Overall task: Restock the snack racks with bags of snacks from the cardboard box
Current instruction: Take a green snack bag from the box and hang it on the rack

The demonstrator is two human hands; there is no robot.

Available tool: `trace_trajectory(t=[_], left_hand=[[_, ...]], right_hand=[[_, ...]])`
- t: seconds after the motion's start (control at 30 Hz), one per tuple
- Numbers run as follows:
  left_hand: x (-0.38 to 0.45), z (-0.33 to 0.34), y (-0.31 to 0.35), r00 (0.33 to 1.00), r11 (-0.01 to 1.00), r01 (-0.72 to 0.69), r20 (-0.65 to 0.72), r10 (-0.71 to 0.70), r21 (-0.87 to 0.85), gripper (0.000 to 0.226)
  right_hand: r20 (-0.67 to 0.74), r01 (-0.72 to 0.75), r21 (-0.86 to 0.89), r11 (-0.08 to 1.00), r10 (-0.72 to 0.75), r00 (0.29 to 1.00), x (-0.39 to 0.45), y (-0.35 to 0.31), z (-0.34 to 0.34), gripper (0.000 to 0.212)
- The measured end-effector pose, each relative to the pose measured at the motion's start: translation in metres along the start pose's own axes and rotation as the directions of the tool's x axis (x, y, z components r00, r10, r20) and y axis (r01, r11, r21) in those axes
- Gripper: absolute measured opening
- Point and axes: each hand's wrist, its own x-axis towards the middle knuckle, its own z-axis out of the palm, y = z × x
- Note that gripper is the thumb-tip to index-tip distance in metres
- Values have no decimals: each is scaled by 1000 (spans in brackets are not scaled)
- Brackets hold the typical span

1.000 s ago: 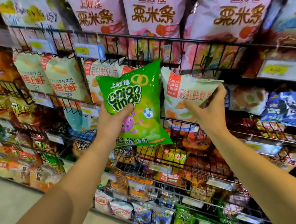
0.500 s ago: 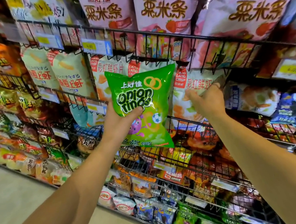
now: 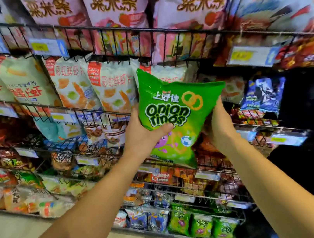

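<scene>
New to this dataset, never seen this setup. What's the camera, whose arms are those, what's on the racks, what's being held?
There is no robot here: a person wears one wide-angle camera on the head, looking forward and down, so the two bare arms reaching in from the bottom are their own. They face wire snack racks in a shop. Large pink bags fill the top tier, pale prawn-cracker bags the tier below, and smaller packets sit lower down, among them small green bags near the floor. Price tags clip to the rack fronts. The left hand grips a green onion rings bag, thumb across its front, and the right hand holds the bag's right edge. The cardboard box is not in view.
</scene>
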Motion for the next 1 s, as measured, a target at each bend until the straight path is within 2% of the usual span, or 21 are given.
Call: trace_trajectory(t=[0.03,0.1,0.2,0.27,0.3,0.43,0.5,0.57,0.63,0.7,0.8,0.83,1.0], left_hand=[[-1,15,4,1000,1000,-12,16,12,9,82],[-3,44,11,999,1000,-20,35,19,6,78],[-1,79,22,996,1000,-24,89,24,5,75],[0,100,32,985,997,-73,161,66,37,90],[0,109,37,975,992,-111,200,96,61,96],[6,123,53,901,955,-266,387,198,131,102],[12,122,49,867,940,-316,442,230,131,101],[17,118,37,867,927,-320,456,203,197,91],[22,115,20,872,864,-365,452,187,347,84],[24,112,5,848,739,-443,506,160,508,85],[21,113,-12,815,468,-541,572,87,699,81],[18,114,-15,815,420,-553,571,93,720,81],[11,122,-23,847,331,-520,524,85,787,81]], right_hand=[[-14,-18,81,997,19,1000,-5,-2,-13,65],[-21,0,110,994,3,1000,-15,-6,-46,68],[20,102,-87,991,-101,995,-24,-12,-86,50],[23,151,-254,955,-150,988,-26,-13,-102,57],[-30,166,-259,952,-180,983,-28,-17,-107,56],[-237,281,-328,902,-367,900,-31,-37,-131,54],[-286,327,-387,862,-449,846,-32,-44,-147,47],[-301,401,-399,824,-531,792,-33,-52,-157,46],[-303,467,-394,791,-592,747,-31,-58,-157,48],[-299,485,-383,786,-602,740,-22,-52,-152,48],[-249,429,-433,793,-563,788,-2,-25,-144,49],[-233,410,-442,798,-543,807,5,-17,-142,47],[-195,268,-583,767,-451,871,57,0,-134,36]])
